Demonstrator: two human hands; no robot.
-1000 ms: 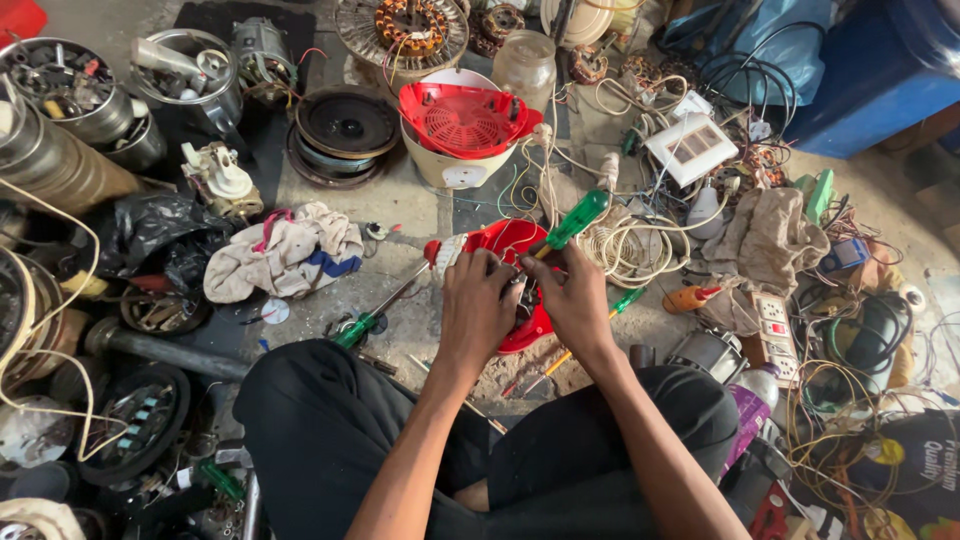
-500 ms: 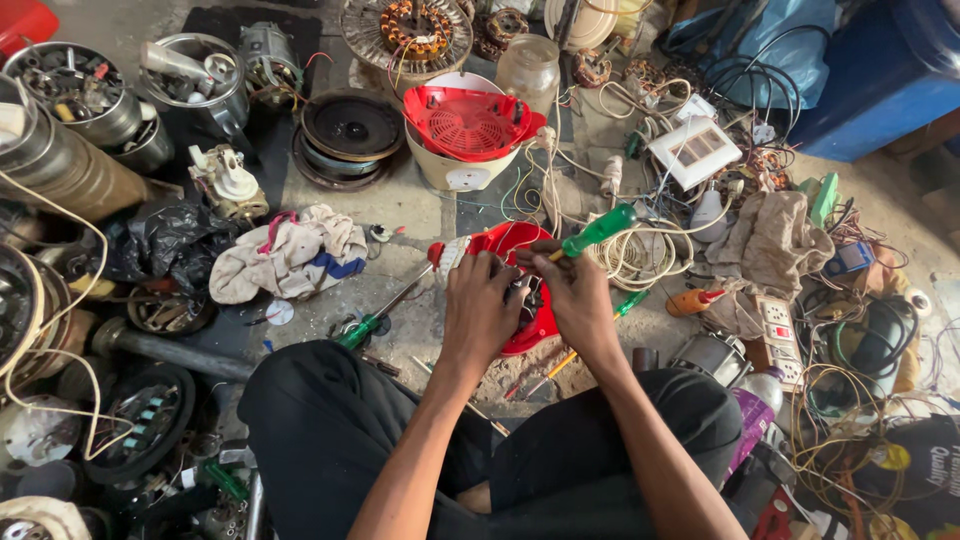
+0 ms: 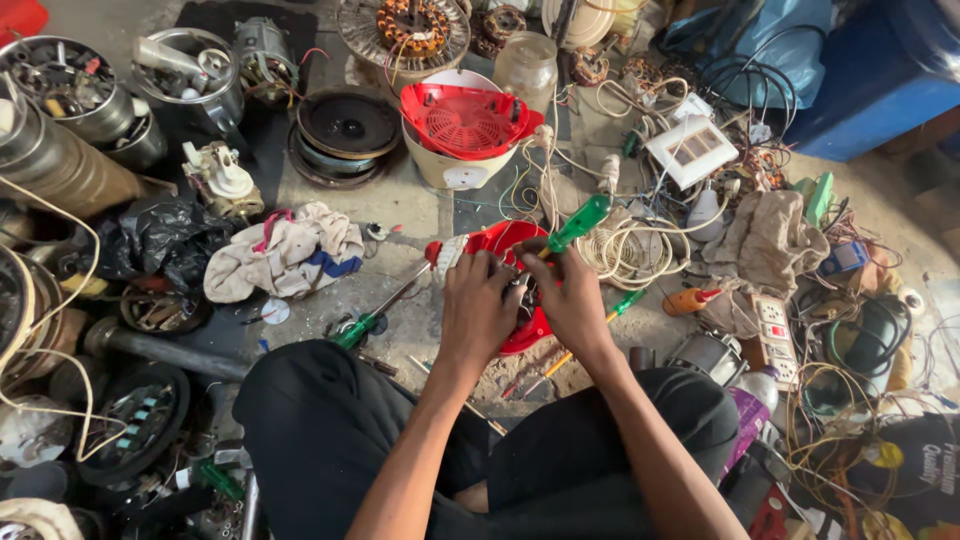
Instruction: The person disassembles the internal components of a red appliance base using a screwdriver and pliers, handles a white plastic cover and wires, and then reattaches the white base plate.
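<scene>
Black trousers (image 3: pixel 330 440) fill the near edge of the view, knees spread as the person sits on the concrete floor (image 3: pixel 400 215). Both forearms reach forward from between them. The left hand (image 3: pixel 478 310) lies curled over the near left part of a red plastic appliance base (image 3: pixel 505 245), fingers bent down onto it and pressing it in place. The right hand (image 3: pixel 570 300) sits just beside it on the right, fingers closed around a green-handled screwdriver (image 3: pixel 580 222) whose handle slants up and away to the right; its tip is hidden between the two hands, so where it meets the base cannot be told. The base lies on the floor directly under and just beyond both hands, touching each.

Left of the hands, a second green-handled screwdriver (image 3: pixel 375 312) lies loose on the floor, its shaft pointing toward the base. Beyond that is a crumpled rag (image 3: pixel 290 255). To the right, a coil of pale cable (image 3: pixel 630 255) rests close to the base, with an orange-handled tool (image 3: pixel 690 300) near it.

Farther off stands a cream appliance body with a red grille lid (image 3: pixel 465 125), and behind it a bare motor winding (image 3: pixel 412 25). A blue container (image 3: pixel 880 70) occupies the far right corner.
</scene>
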